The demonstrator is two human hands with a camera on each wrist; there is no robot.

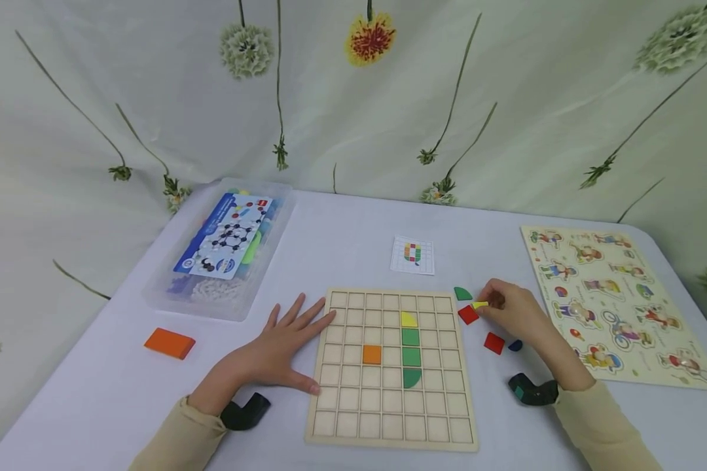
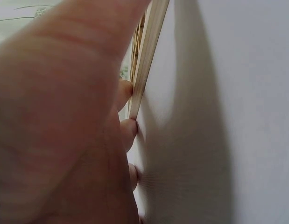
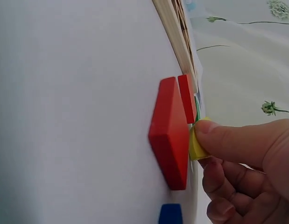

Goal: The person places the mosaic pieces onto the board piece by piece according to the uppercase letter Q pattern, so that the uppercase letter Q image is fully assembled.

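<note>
To the right of the wooden grid board (image 1: 383,428), my right hand (image 1: 515,313) pinches a small yellow block (image 3: 197,145) between thumb and fingers. Near it on the cloth lie a green quarter-round (image 1: 462,294), a red square (image 1: 468,314), a second red square (image 1: 494,343) and a dark blue rounded piece (image 1: 515,345). My left hand (image 1: 277,350) is spread at the board's left edge, its thumb and fingertips touching the frame. In the grid sit a yellow quarter-round (image 1: 409,319), green squares (image 1: 411,357), a green quarter-round (image 1: 412,377) and an orange square (image 1: 372,354).
A small card (image 1: 412,255) with a coloured pattern lies behind the board. At the back left stands a clear plastic box (image 1: 247,307) of parts, with an orange block (image 1: 169,343) in front. A picture puzzle board (image 1: 624,301) lies at the right.
</note>
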